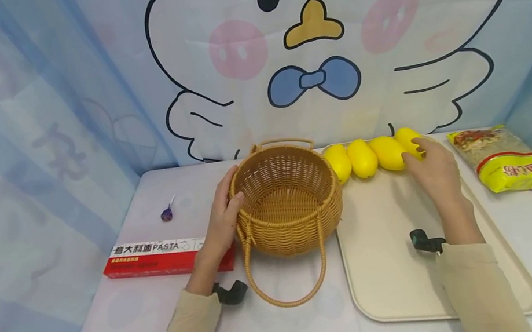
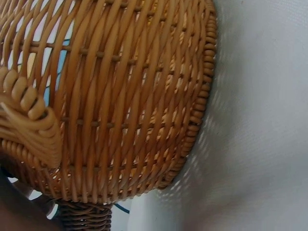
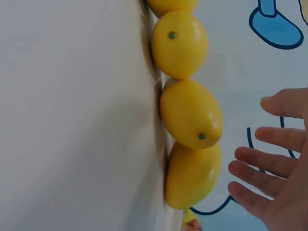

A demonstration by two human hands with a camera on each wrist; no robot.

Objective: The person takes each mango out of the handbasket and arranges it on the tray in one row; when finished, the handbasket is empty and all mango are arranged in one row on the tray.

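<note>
A brown wicker basket [image 1: 294, 240] stands upright on the table, its near handle hanging down towards me and its inside bare. My left hand [image 1: 222, 220] grips its left side, thumb at the rim; in the left wrist view the woven wall [image 2: 130, 96] hides most of the fingers. Several yellow lemons [image 1: 363, 158] lie in a row along the far edge of a cream tray [image 1: 388, 263]. Over the rightmost lemon [image 3: 192, 175] hovers my right hand [image 1: 433, 170]. Seen from the right wrist, its fingers [image 3: 264, 161] are spread and apart from the fruit.
Left of the basket lies a red and white pasta box [image 1: 155, 261], with a wrapped lollipop [image 1: 166, 213] behind it. A yellow and clear food packet [image 1: 513, 160] rests right of the tray. A printed curtain [image 1: 321, 115] closes off the back.
</note>
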